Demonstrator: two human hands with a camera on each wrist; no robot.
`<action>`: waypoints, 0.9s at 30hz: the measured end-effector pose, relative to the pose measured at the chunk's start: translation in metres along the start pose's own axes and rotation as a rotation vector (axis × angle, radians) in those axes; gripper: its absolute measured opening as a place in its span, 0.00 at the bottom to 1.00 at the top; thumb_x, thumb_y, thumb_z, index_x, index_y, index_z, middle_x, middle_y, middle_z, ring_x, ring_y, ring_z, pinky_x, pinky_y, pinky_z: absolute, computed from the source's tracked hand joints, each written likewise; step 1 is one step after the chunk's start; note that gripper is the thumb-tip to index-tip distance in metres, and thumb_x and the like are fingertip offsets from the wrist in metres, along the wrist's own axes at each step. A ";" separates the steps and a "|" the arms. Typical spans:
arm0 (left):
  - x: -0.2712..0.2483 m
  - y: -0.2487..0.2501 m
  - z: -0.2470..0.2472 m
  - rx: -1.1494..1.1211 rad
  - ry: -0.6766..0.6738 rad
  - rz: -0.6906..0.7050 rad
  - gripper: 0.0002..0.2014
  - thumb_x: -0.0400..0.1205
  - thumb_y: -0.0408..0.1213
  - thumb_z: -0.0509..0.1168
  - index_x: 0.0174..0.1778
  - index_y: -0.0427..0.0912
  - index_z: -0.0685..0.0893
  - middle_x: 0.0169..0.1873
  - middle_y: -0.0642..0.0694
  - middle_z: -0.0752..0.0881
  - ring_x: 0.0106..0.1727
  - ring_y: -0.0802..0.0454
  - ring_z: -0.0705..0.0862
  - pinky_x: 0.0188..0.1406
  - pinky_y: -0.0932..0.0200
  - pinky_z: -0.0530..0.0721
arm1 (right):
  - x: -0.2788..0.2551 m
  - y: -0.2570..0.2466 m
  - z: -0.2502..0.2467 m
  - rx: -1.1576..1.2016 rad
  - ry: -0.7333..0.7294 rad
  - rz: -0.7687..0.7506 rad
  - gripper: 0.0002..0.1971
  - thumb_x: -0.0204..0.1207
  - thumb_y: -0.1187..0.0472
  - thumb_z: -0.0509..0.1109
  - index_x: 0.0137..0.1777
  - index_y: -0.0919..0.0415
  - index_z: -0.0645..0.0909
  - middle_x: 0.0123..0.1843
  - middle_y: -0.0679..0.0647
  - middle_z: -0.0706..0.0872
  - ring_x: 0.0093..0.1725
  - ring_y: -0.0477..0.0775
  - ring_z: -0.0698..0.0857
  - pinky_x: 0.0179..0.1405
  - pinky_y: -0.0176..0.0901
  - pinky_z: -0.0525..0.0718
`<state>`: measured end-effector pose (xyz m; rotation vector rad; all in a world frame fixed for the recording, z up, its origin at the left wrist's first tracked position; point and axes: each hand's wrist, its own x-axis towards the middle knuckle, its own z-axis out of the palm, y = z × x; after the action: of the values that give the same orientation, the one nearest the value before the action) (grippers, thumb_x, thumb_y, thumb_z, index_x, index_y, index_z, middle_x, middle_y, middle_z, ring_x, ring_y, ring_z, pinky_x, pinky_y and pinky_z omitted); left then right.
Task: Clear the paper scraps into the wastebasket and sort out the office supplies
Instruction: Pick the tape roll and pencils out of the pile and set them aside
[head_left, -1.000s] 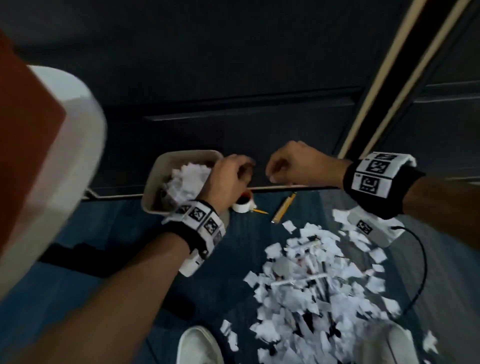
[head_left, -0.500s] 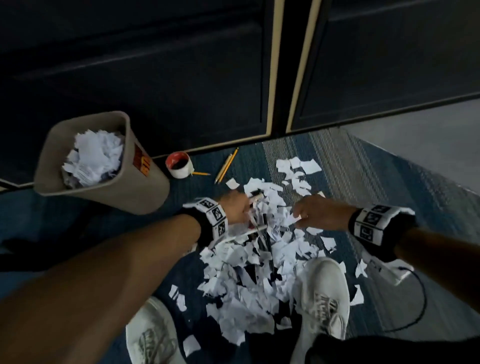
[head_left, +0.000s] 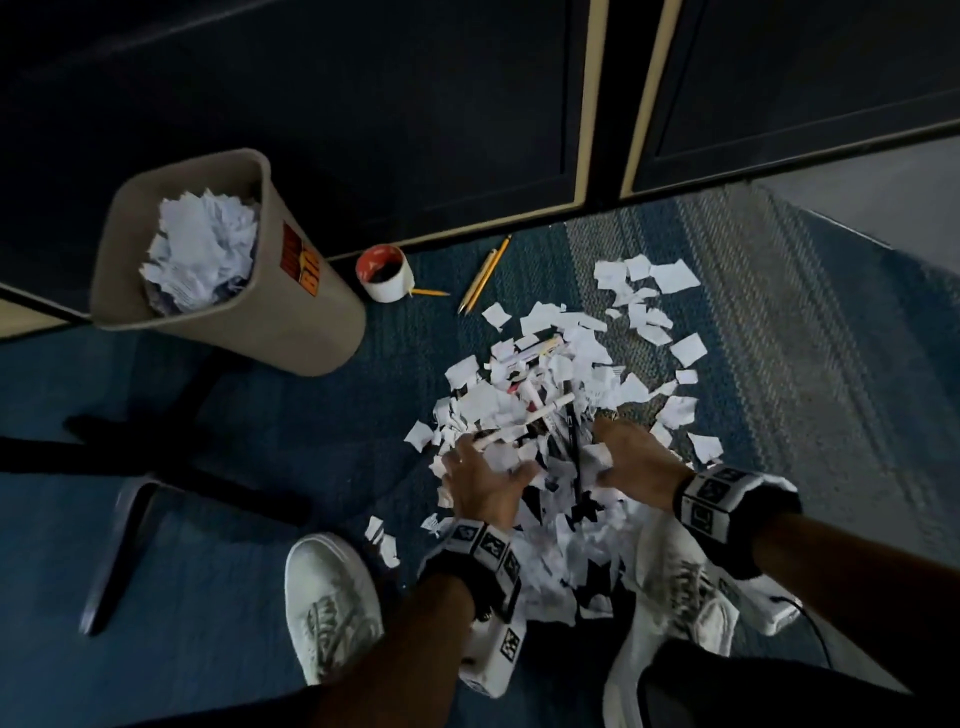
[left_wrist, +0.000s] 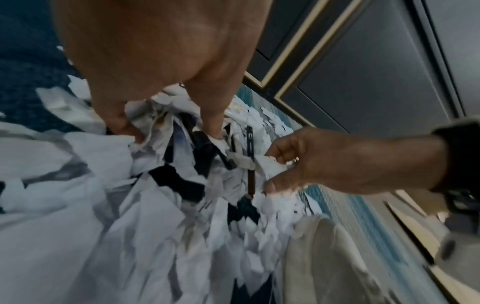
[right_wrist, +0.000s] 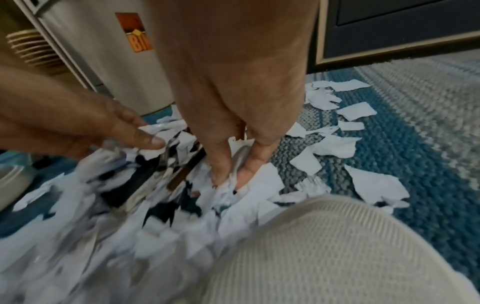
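White paper scraps (head_left: 524, 415) lie heaped on the blue carpet between my feet, with several pens and markers (head_left: 540, 410) mixed in. My left hand (head_left: 485, 480) digs into the near left of the heap, thumb and fingers (left_wrist: 213, 127) closing on a bunch of scraps. My right hand (head_left: 631, 457) is at the heap's right side, its fingers (right_wrist: 221, 172) pushed down into the paper and curled round a scrap (left_wrist: 270, 166). The beige wastebasket (head_left: 291, 332) stands at upper left, stuffed with paper. A tape roll (head_left: 384, 273) and yellow pencils (head_left: 483, 275) lie by the cabinet.
My white shoes (head_left: 327, 597) (head_left: 675, 582) flank the heap, the right one partly covered by scraps. Dark cabinet doors (head_left: 363, 130) close off the far side. A black chair base (head_left: 171, 467) spreads at left. Loose scraps (head_left: 649, 301) trail right onto the striped carpet.
Both hands came down from above the wastebasket to the heap, then drew back to its near part by my feet and sank into the scraps.
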<state>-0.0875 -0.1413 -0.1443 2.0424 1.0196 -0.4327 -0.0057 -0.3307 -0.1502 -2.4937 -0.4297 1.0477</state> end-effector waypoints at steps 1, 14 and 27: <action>0.002 0.000 0.001 -0.082 0.032 -0.004 0.43 0.67 0.50 0.82 0.73 0.50 0.66 0.74 0.41 0.66 0.71 0.37 0.75 0.69 0.39 0.79 | 0.001 0.001 -0.005 0.005 -0.013 0.011 0.28 0.74 0.63 0.77 0.73 0.64 0.74 0.70 0.63 0.79 0.68 0.62 0.78 0.61 0.45 0.78; 0.046 -0.001 -0.081 0.017 0.054 0.095 0.22 0.77 0.27 0.74 0.67 0.43 0.83 0.63 0.40 0.85 0.51 0.53 0.84 0.47 0.62 0.81 | 0.086 -0.008 -0.116 -0.045 0.102 -0.038 0.11 0.72 0.72 0.76 0.50 0.58 0.87 0.59 0.60 0.83 0.49 0.54 0.81 0.38 0.36 0.76; 0.123 0.064 -0.059 0.435 -0.240 0.158 0.47 0.68 0.75 0.67 0.80 0.56 0.68 0.84 0.43 0.50 0.84 0.28 0.49 0.81 0.29 0.56 | 0.118 -0.019 -0.080 -0.149 0.107 0.003 0.46 0.68 0.30 0.73 0.78 0.58 0.66 0.71 0.61 0.68 0.72 0.68 0.67 0.71 0.64 0.73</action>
<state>0.0355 -0.0554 -0.1487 2.3582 0.6519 -0.8515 0.1297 -0.2830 -0.1621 -2.6679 -0.4883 0.9078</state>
